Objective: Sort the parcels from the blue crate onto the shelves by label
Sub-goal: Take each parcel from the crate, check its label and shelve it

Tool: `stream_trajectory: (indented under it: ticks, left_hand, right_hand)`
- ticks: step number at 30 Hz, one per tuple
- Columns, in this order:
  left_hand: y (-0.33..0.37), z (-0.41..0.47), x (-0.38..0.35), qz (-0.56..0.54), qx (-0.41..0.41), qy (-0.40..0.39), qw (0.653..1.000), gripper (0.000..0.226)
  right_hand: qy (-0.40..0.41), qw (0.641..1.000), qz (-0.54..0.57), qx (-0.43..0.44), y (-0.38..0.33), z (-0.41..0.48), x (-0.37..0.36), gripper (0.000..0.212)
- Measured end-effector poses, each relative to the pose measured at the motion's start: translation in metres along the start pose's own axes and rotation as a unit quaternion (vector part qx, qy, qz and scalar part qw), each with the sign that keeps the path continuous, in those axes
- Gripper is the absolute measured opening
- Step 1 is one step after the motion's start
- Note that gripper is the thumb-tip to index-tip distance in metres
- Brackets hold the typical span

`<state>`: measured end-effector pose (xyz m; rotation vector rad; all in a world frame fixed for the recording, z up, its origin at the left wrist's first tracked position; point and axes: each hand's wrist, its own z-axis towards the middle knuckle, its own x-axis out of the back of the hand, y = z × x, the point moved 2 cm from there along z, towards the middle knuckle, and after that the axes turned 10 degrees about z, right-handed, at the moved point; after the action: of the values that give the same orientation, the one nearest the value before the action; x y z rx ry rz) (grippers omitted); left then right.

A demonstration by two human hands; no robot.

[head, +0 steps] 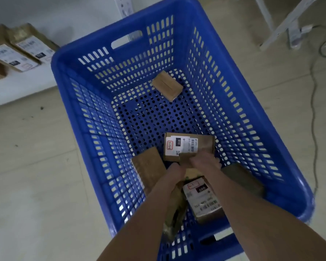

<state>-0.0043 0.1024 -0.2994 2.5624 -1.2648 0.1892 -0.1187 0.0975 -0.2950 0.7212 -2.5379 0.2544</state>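
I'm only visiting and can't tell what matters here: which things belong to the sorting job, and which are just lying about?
Part of the job:
blue crate
labelled parcel 010
labelled parcel 060
plain parcel at the far end
brown parcel by the left wall
both hands, left hand, right hand
parcels already on the shelf

Just lying about:
floor cable
white frame legs

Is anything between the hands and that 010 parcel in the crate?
Nothing visible. Both hands, left and right, are already at the near edge of the 010 parcel. The other parcels in the blue crate lie beside or behind them, not between.
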Motion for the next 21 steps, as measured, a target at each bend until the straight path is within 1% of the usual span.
stream_trajectory:
  ticks: [1, 2, 3, 4, 6, 9, 11, 13, 14, 16, 18, 19, 20, 21]
  left_hand:
    - [-0.001, 0.0, 0.003, -0.03, 0.001, 0.016, 0.999, 0.026]
    - [-0.004, 0.001, 0.006, -0.067, 0.003, 0.031, 0.997, 0.022]
    - [-0.005, -0.001, 0.011, -0.12, 0.007, 0.047, 0.992, 0.012]
    - [-0.008, 0.001, 0.017, -0.171, 0.007, 0.071, 0.983, 0.014]
    - [-0.013, 0.006, 0.03, -0.217, -0.012, 0.109, 0.97, 0.016]
    - [-0.006, -0.021, 0.057, -0.251, -0.041, 0.143, 0.957, 0.011]
    - [-0.001, -0.042, 0.074, -0.237, -0.059, 0.168, 0.955, 0.009]
    - [0.001, -0.065, 0.091, -0.226, -0.069, 0.205, 0.95, 0.022]
    - [0.004, -0.082, 0.1, -0.229, -0.081, 0.219, 0.945, 0.024]
    - [0.011, -0.116, 0.121, -0.221, -0.117, 0.256, 0.934, 0.026]
    - [0.018, -0.154, 0.143, -0.194, -0.17, 0.292, 0.921, 0.027]
    - [0.023, -0.177, 0.152, -0.174, -0.198, 0.314, 0.912, 0.024]
    - [0.027, -0.198, 0.16, -0.155, -0.226, 0.333, 0.902, 0.024]
    - [0.03, -0.218, 0.167, -0.135, -0.252, 0.351, 0.892, 0.026]
  right_hand:
    - [0.007, 0.999, 0.029, 0.011, -0.002, 0.0, 0.001, 0.047]
    - [0.011, 0.997, 0.066, 0.029, -0.005, -0.002, 0.002, 0.046]
    - [0.016, 0.992, 0.106, 0.061, -0.011, -0.003, 0.003, 0.046]
    - [0.014, 0.985, 0.144, 0.091, -0.018, -0.008, 0.005, 0.046]
    - [0.012, 0.969, 0.2, 0.141, -0.032, -0.018, 0.009, 0.049]
    - [0.033, 0.951, 0.247, 0.185, -0.051, -0.037, 0.018, 0.052]
    - [0.047, 0.943, 0.261, 0.201, -0.061, -0.052, 0.026, 0.052]
    - [0.046, 0.935, 0.28, 0.212, -0.068, -0.074, 0.036, 0.056]
    - [0.037, 0.932, 0.297, 0.205, -0.072, -0.088, 0.044, 0.061]
    - [0.021, 0.919, 0.341, 0.2, -0.079, -0.116, 0.062, 0.079]
    - [0.012, 0.903, 0.385, 0.19, -0.089, -0.148, 0.082, 0.094]
    - [0.0, 0.891, 0.419, 0.176, -0.095, -0.163, 0.092, 0.1]
    - [-0.027, 0.871, 0.465, 0.157, -0.101, -0.182, 0.103, 0.105]
    - [-0.055, 0.846, 0.511, 0.142, -0.106, -0.199, 0.114, 0.104]
